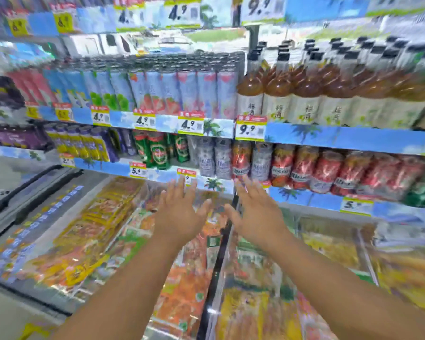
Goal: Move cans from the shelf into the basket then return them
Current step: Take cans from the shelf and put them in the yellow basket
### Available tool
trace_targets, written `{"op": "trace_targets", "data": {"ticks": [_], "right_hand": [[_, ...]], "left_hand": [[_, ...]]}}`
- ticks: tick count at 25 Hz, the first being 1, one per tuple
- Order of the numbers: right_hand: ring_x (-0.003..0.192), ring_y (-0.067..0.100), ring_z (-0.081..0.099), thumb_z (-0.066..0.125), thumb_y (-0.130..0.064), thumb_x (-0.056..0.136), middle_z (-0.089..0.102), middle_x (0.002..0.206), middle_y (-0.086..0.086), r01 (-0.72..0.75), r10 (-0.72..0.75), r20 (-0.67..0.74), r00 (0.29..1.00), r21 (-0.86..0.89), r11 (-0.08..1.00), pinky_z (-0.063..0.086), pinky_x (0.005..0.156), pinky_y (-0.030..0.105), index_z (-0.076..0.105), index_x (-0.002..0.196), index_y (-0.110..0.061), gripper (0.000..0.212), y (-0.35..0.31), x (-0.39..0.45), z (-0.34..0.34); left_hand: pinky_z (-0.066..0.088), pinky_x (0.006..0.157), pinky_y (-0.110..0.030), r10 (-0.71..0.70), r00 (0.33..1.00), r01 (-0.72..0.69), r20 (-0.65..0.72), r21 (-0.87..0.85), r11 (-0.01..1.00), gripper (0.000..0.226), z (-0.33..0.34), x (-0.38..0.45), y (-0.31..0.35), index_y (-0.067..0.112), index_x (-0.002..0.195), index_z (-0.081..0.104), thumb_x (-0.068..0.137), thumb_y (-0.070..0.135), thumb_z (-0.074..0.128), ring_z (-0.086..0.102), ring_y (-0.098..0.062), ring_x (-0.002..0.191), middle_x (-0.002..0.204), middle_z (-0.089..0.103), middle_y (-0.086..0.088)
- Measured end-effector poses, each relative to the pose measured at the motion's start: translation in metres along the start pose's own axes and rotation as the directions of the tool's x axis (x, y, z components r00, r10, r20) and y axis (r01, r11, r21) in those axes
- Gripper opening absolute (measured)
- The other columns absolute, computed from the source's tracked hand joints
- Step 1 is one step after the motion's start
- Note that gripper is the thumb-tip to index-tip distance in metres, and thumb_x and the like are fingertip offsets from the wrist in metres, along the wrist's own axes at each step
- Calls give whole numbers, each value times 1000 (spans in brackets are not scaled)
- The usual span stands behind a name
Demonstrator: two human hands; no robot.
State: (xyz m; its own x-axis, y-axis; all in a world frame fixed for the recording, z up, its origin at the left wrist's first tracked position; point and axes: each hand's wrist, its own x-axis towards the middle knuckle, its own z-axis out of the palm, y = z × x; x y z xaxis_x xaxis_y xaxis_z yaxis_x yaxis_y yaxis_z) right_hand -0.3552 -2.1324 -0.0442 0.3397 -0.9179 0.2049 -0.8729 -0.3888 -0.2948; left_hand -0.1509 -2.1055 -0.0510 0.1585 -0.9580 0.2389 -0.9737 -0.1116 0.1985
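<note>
The cans (215, 159) I am after stand in a row on the lowest shelf (214, 184), silver ones in the middle, directly above and just beyond my fingertips, with red cans (302, 168) running off to the right of them and green cans (157, 149) to the left. No basket shows in my view. My left hand (179, 212) is raised with its grip spread, fingers straight and fanned, holding nothing; its fingertips overlap the price tag (187, 176) on the shelf edge, though I cannot tell whether they touch it. My right hand (258, 212) is just beside it, grip likewise spread and empty, fingertips reaching up under the silver and red cans without clearly touching any. Beneath both forearms lies a glass-topped freezer (103, 231) full of bright packets. Above the cans, another shelf carries tall slim cans (187, 92) on the left side and brown bottles (304, 94) on the right. Everything is motion-blurred.
</note>
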Motion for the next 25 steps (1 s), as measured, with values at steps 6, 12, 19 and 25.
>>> {"op": "trace_targets", "data": {"ticks": [6,12,19,25], "right_hand": [[157,21,4,35,-63,101,8,171,-1,-101,101,-16,995,19,995,20,124,42,14,163,-23,76,54,9,-20],[156,16,3,41,-62,100,3,170,-8,-205,204,19,979,106,973,25,122,44,12,162,-27,76,70,34,-17],[155,10,8,54,-61,96,6,170,-11,-370,413,-50,909,356,858,20,124,38,11,163,-25,88,68,96,-6],[129,13,47,62,-49,92,47,139,-10,-297,459,-242,855,498,815,45,100,35,42,143,-28,58,62,135,8]], "left_hand": [[10,127,-44,43,999,-41,25,-58,997,95,12,33,56,26,161,27,83,78,13,9,-26,157,171,12,-7],[9,127,-46,117,988,-105,106,-111,988,80,30,79,70,25,163,18,98,70,33,2,-23,157,171,7,-4],[10,127,-45,150,975,-82,163,-361,929,85,49,146,75,27,164,9,97,69,40,0,-19,157,171,5,1],[24,123,-43,139,987,-76,81,-527,847,75,61,179,86,17,159,25,98,54,50,21,-24,151,161,32,-6]]}}
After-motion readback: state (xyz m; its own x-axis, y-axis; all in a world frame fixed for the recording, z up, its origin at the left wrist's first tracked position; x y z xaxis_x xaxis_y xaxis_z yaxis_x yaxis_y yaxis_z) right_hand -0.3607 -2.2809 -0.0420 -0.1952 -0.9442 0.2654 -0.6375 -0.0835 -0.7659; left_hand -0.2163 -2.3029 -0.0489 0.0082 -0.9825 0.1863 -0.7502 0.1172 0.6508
